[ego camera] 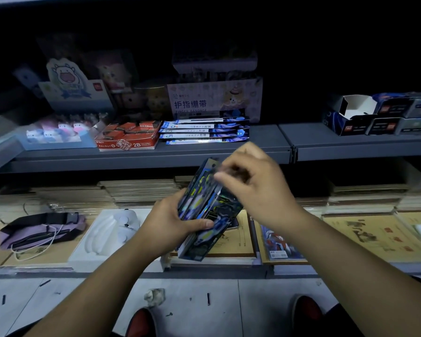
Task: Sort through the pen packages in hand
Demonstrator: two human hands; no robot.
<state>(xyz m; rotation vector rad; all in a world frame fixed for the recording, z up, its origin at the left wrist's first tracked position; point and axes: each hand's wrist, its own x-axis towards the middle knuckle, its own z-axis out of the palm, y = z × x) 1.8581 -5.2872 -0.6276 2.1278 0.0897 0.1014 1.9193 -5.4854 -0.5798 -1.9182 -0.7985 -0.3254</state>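
Observation:
My left hand grips a bundle of long, flat blue-and-black packets from below, thumb across the front, held upright above the lower shelf. At the top end of the bundle my right hand is blurred, fingers curled and pinching one packet. More packets of the same shape lie stacked on the grey upper shelf, the blue-white stack just beyond my hands.
On the upper shelf stand a red 2B box, a tray of small figures, a finger bandage display box and dark boxes at right. The lower shelf holds stacked notebooks, a purple pouch and a white tray.

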